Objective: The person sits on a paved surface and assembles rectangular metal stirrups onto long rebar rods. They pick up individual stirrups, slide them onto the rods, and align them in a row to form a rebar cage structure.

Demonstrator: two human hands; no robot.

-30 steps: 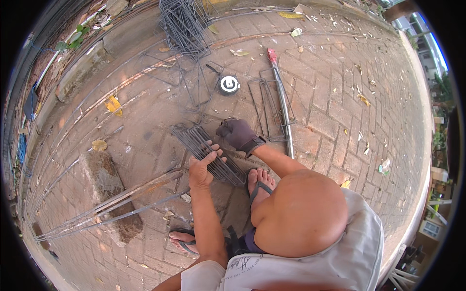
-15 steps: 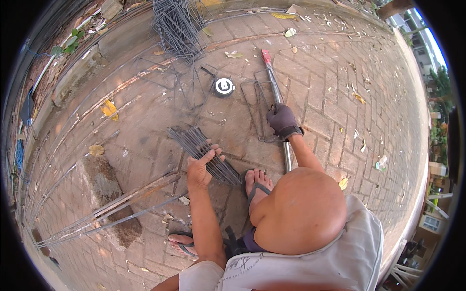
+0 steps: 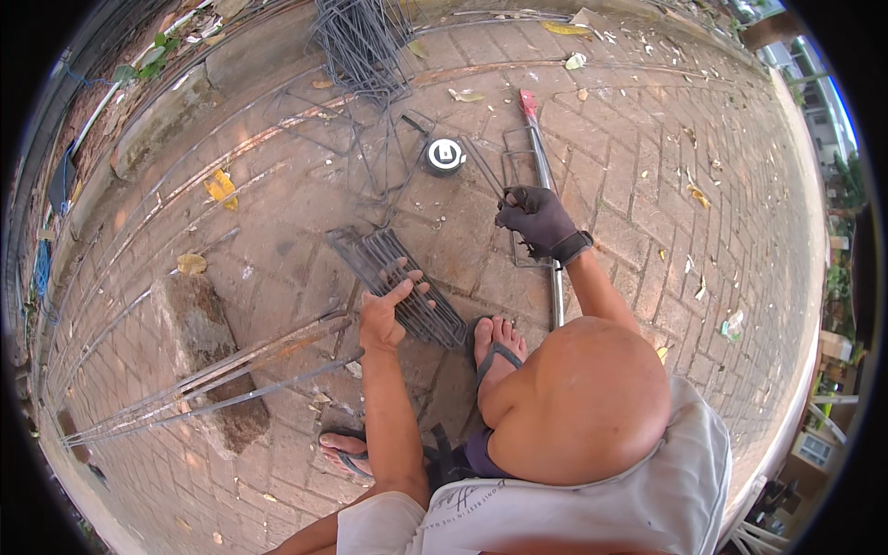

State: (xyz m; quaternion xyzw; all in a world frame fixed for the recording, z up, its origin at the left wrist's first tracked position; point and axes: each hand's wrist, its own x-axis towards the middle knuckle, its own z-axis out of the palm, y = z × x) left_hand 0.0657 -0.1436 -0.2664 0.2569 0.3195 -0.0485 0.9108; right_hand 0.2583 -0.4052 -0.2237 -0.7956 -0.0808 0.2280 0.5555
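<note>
My bare left hand point(image 3: 384, 314) is closed round a bundle of bent steel stirrups point(image 3: 427, 310), its fingers showing between the wires. On my right hand point(image 3: 541, 225) is a dark glove with the fingertips cut off. Its fingers are curled round a single wire stirrup point(image 3: 485, 168), which sticks out toward the tape measure. Partly hidden beneath that hand, a long steel bar point(image 3: 542, 159) with a red tip lies on the paving. Another thin wire frame point(image 3: 514, 165) shows beside the bar. The round black and white tape measure point(image 3: 446, 155) lies between both hands, farther off.
A tangled heap of stirrups point(image 3: 363, 46) lies at the far side by the kerb. To the left, long rods point(image 3: 250, 365) rest across a rough concrete block point(image 3: 199, 324). My sandalled foot point(image 3: 499, 347) stands near the bundle. Dry leaves point(image 3: 221, 188) are scattered over the brick paving.
My right hand has come off the steel bar's side and lifted a wire stirrup, tilting it leftward. The bundle in my left hand has turned slightly, showing its loops more openly.
</note>
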